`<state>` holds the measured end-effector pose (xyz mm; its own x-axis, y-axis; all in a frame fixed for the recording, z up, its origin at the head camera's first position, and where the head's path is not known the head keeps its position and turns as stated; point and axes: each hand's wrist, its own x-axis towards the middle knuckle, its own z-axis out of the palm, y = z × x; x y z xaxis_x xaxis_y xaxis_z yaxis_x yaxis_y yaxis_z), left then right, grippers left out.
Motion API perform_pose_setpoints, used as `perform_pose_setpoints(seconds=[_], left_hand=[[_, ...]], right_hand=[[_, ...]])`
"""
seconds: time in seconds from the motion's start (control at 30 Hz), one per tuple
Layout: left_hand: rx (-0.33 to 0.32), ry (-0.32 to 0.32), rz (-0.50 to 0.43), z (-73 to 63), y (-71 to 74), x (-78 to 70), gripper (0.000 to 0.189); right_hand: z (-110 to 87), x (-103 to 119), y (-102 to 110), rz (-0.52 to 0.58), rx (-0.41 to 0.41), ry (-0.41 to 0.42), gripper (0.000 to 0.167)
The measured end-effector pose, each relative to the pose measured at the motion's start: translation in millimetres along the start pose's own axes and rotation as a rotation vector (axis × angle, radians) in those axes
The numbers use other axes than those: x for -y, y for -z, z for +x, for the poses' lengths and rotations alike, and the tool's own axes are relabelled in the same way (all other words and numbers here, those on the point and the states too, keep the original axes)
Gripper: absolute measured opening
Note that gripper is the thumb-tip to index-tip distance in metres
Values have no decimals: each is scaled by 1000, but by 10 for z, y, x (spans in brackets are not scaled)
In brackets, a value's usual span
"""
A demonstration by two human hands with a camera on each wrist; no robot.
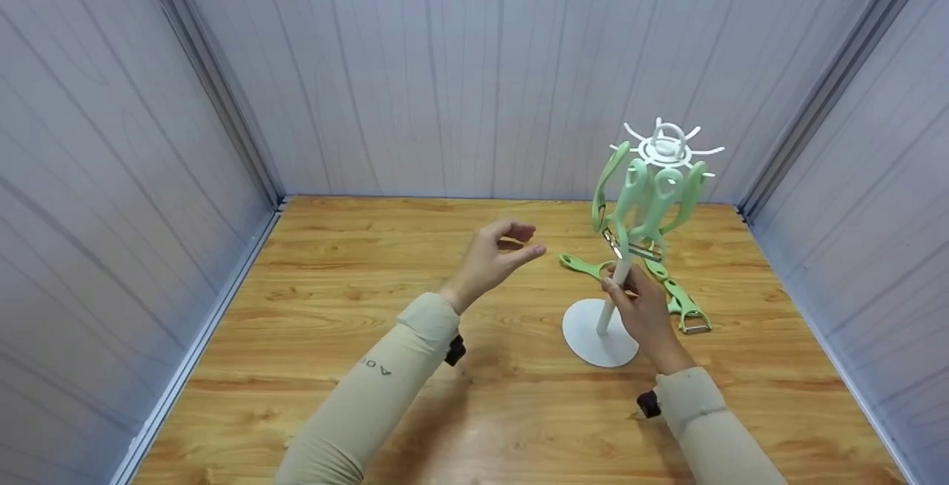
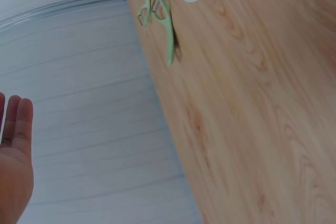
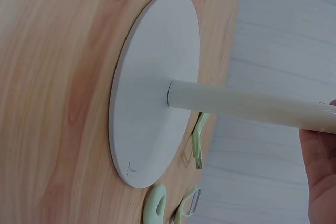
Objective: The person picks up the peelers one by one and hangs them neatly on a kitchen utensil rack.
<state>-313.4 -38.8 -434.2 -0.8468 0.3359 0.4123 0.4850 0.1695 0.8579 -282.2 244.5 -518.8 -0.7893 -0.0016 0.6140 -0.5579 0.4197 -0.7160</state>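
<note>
A white stand (image 1: 601,333) with a round base and a hooked top rises on the right of the table. Several green peelers (image 1: 658,207) hang from the hooks on its near side. My right hand (image 1: 643,311) grips the pole below them; in the right wrist view its fingers (image 3: 317,161) curl at the white pole (image 3: 236,104). My left hand (image 1: 493,259) is raised left of the stand, thumb and fingers apart, holding nothing. In the left wrist view part of that hand (image 2: 16,156) shows at the edge.
One green peeler (image 1: 582,265) lies on the wooden table (image 1: 356,322) behind the base. More peelers (image 1: 686,303) lie to the right, partly behind my right hand. Pale panelled walls (image 1: 460,77) enclose the table at the back and both sides.
</note>
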Motion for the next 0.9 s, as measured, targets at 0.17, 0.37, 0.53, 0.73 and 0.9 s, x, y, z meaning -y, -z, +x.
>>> perform_pose_setpoints(seconds=[0.17, 0.37, 0.53, 0.73, 0.9], left_hand=[[-7, 21, -12, -76, -59, 89, 36], [17, 24, -8, -145, -160, 187, 34], [26, 32, -23, -183, -240, 251, 33], [24, 41, -26, -177, -340, 277, 34], [38, 49, -39, -154, -459, 267, 35]], right_hand=[[10, 16, 39, 26, 26, -7, 25], [-6, 59, 118, 5, 58, -86, 43], [-41, 78, 221, -44, 82, -143, 50], [-87, 79, 388, -88, 108, -143, 59], [-89, 75, 528, -133, 117, -159, 57]])
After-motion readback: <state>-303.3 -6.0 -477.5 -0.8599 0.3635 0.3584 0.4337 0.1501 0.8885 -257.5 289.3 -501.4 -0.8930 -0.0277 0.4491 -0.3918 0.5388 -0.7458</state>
